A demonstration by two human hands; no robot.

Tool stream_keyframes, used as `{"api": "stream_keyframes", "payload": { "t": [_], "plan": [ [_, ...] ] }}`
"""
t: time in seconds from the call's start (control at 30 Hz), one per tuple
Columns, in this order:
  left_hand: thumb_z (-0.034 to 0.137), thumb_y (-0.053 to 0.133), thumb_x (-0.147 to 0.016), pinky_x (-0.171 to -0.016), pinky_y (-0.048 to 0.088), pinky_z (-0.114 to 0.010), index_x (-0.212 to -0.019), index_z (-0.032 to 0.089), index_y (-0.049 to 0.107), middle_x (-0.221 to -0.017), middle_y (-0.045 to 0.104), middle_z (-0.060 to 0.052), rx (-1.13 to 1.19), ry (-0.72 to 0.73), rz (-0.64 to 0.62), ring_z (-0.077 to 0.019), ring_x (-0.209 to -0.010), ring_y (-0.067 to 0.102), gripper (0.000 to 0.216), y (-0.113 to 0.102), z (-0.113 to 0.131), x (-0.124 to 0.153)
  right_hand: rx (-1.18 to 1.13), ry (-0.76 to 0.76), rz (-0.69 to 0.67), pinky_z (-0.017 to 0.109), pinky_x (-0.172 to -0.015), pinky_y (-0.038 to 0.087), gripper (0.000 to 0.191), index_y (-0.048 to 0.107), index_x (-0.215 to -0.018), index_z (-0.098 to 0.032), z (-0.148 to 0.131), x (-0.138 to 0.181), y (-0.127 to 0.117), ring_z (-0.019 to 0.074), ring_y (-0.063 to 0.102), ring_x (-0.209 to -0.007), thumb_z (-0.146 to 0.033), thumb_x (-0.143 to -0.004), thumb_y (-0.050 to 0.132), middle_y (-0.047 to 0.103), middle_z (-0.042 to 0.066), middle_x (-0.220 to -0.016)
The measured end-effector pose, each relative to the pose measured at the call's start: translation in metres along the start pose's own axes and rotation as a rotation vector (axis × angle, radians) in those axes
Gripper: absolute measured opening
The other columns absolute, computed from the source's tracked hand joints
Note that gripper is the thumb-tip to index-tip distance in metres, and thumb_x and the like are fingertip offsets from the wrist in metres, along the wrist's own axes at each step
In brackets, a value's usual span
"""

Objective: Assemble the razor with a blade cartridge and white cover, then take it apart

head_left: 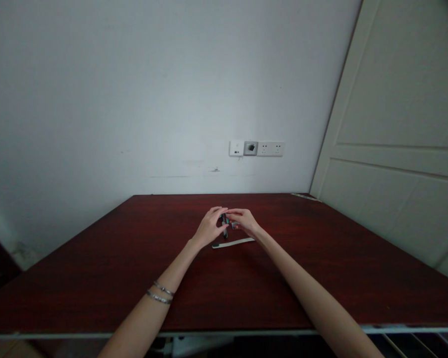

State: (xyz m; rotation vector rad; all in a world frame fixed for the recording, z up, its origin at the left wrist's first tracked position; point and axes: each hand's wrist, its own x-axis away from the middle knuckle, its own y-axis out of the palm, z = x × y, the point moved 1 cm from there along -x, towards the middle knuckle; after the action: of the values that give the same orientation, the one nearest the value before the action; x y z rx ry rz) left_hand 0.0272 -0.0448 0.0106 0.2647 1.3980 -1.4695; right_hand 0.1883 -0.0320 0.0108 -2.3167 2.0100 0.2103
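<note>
My left hand (209, 226) is curled with thumb and fingers about a small dark, narrow object (225, 231) that shows a bit of teal near its top. From the other side, the bent fingers of my right hand (244, 220) meet it near its upper end. Much of the object is covered by the fingers, so its kind is unclear. Just below the hands, a thin white strip (233, 243) with a dark left end lies on the table. Under my right palm a small pale item (236, 225) is partly visible.
The dark red wooden table (134, 258) reaches back to a pale wall (171, 99) with sockets (271, 148). A cream panelled door (399, 124) stands along the right edge. A thin pale strip (305, 197) lies at the far right corner.
</note>
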Motion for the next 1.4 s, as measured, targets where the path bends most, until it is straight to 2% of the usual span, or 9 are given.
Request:
{"api": "stream_keyframes", "payload": {
  "t": [0.13,0.23,0.3,0.47,0.63,1.1,1.4],
  "plan": [
    [0.021,0.063,-0.073,-0.096,0.038,-0.038,-0.116,0.02,0.052,-0.116,0.054,-0.01,0.015,-0.046,0.093,-0.0222,-0.115,0.044,0.045,0.0,-0.001,0.0,-0.037,-0.022,0.079,0.016,-0.039,0.04,0.033,0.068,-0.09,-0.014,0.001,-0.003,-0.002,0.0082,0.054,-0.052,-0.028,-0.06,0.07,0.065,0.004,-0.07],
    [0.025,0.063,-0.072,-0.089,0.042,-0.036,-0.097,0.018,0.061,-0.099,0.061,-0.008,0.036,-0.168,0.204,-0.0208,-0.099,0.054,0.026,0.0,-0.004,-0.001,-0.075,-0.058,0.125,0.016,-0.041,0.042,0.032,0.068,-0.089,-0.015,0.001,-0.005,-0.004,0.0096,0.057,-0.056,-0.03,-0.06,0.07,0.065,0.003,-0.068],
    [0.026,0.063,-0.072,-0.083,0.044,-0.034,-0.084,0.017,0.064,-0.087,0.064,-0.006,0.093,-0.261,0.235,-0.019,-0.087,0.058,0.015,0.002,-0.007,-0.001,-0.094,-0.073,0.147,0.016,-0.041,0.044,0.031,0.068,-0.086,-0.015,0.001,-0.006,-0.005,0.0104,0.058,-0.057,-0.03,-0.06,0.071,0.065,0.003,-0.067],
    [0.029,0.067,-0.067,-0.076,0.047,-0.03,-0.081,0.015,0.067,-0.081,0.069,-0.007,0.431,-0.437,0.203,-0.0182,-0.077,0.063,0.02,0.013,-0.012,-0.001,-0.128,-0.085,0.159,0.018,-0.043,0.048,0.029,0.065,-0.081,-0.015,0.001,-0.005,-0.004,0.0128,0.061,-0.061,-0.03,-0.058,0.072,0.065,0.003,-0.068],
    [0.024,0.07,-0.062,-0.073,0.05,-0.031,-0.078,0.012,0.069,-0.08,0.07,-0.009,0.638,-0.57,0.266,-0.0193,-0.075,0.065,0.021,0.015,-0.012,-0.003,-0.143,-0.094,0.138,0.018,-0.043,0.049,0.028,0.063,-0.078,-0.015,0.002,-0.005,-0.002,0.0136,0.063,-0.061,-0.03,-0.057,0.073,0.066,0.002,-0.066],
    [0.024,0.067,-0.062,-0.076,0.048,-0.032,-0.074,0.014,0.071,-0.079,0.071,-0.007,0.585,-0.644,0.334,-0.0203,-0.077,0.064,0.016,0.007,-0.012,-0.005,-0.053,-0.106,0.124,0.019,-0.041,0.049,0.029,0.064,-0.077,-0.014,0.005,-0.006,-0.003,0.0126,0.06,-0.056,-0.032,-0.056,0.073,0.066,0.002,-0.065],
    [0.021,0.071,-0.057,-0.072,0.048,-0.03,-0.074,0.013,0.07,-0.077,0.07,-0.008,0.696,-0.694,0.202,-0.0198,-0.074,0.064,0.019,0.012,-0.01,-0.003,0.032,-0.167,0.135,0.02,-0.041,0.049,0.032,0.067,-0.081,-0.012,0.004,-0.008,-0.005,0.0087,0.055,-0.049,-0.035,-0.058,0.07,0.066,0.004,-0.071]
  ]
}}
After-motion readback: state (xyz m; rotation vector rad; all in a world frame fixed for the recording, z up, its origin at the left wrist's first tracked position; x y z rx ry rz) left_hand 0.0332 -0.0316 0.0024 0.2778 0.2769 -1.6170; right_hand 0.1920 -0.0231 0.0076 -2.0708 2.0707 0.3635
